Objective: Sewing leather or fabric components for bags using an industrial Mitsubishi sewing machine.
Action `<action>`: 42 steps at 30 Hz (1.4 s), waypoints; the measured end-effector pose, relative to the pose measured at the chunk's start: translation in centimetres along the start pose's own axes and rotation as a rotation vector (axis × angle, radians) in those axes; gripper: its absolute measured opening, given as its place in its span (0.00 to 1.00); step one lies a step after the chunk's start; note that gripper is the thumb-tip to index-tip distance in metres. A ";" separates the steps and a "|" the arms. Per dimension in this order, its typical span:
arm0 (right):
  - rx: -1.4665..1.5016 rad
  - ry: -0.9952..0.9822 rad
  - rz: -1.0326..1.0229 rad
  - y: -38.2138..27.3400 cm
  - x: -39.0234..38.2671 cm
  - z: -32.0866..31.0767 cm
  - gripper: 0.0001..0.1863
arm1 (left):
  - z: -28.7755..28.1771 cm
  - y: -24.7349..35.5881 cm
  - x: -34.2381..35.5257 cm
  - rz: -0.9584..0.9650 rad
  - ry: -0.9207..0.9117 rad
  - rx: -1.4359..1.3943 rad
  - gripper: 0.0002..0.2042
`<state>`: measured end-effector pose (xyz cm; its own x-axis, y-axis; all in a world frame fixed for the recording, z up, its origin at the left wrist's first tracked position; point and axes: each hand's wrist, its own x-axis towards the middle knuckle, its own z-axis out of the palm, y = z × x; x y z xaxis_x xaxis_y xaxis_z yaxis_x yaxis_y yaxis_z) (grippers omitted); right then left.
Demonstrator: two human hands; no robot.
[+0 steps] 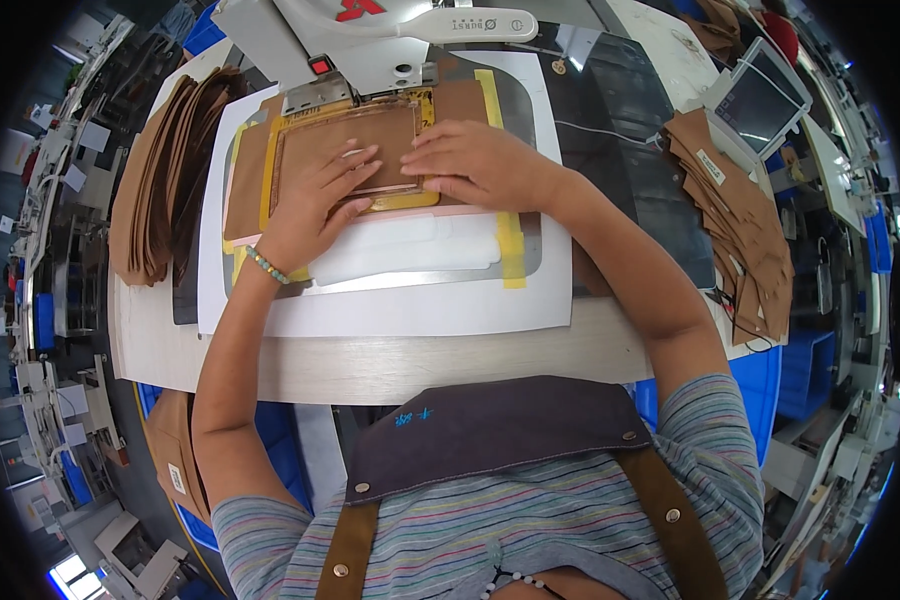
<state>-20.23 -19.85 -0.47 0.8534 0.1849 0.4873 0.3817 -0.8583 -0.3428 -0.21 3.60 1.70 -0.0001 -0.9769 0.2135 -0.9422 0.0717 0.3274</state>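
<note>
**Left hand [315,205] and right hand [480,165] flat at the brown panel [315,140], nothing gripped**

Left to right from my end. Far left: stack of brown pieces [150,190], standing in loose folds, edges toward me. They look like limp cloth.

Left hand next, fingers spread and straight, palm down over the panel's lower left, grasping nothing. Bead bracelet [267,265] on that wrist.

Panel lies on the work plate, partly inside the yellow frame [268,180], just in front of the sewing machine [270,50]. I'd call it light and soft, flexible, not fragile, but likely to wrinkle or creep if pushed from one side. Best hold: flat fingertips near opposite edges, light and even. Frame looks thin and stiffer; I'd handle it by its side bars, not the middle.

Right hand comes in from the right, fingers extended and close together, fingertips over the frame's right bar. Relaxed, not clenched. I can't tell how hard either hand presses.

Far right: second pile of brown pieces [735,230], fanned out, below a tilted screen [760,100].

Hard to make out: needle area is hidden under the machine head, whose top is cut off. Hands cover parts of the panel and frame. I can't tell how many layers lie there. Outer rim is dark and bent.
</note>
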 end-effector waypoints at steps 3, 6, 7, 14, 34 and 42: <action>-0.035 -0.126 0.006 -1.0 0.2 -0.1 0.18 | 1.2 -0.1 0.4 0.059 -0.022 0.011 0.22; -0.073 -0.202 0.018 -1.7 0.5 -0.3 0.18 | 1.3 -0.4 0.7 0.093 -0.038 0.030 0.22; -0.088 -0.208 0.006 -1.8 0.5 -0.2 0.18 | 1.2 -0.5 0.8 0.100 -0.054 0.028 0.23; -0.274 -0.186 -0.051 -2.2 1.0 0.0 0.16 | 0.7 -1.1 1.0 0.111 -0.098 -0.047 0.24; -0.311 0.301 0.187 3.2 -0.7 -3.0 0.08 | 0.4 -2.3 3.6 0.150 -0.098 0.026 0.25; -0.277 0.234 0.231 3.2 -0.9 -2.9 0.09 | 0.9 -4.3 5.6 0.141 -0.050 0.037 0.20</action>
<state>-20.76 -24.17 0.29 0.7894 -0.1139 0.6032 0.0527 -0.9664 -0.2515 3.53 -2.34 0.64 -0.1487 -0.9666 0.2088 -0.9435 0.2019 0.2626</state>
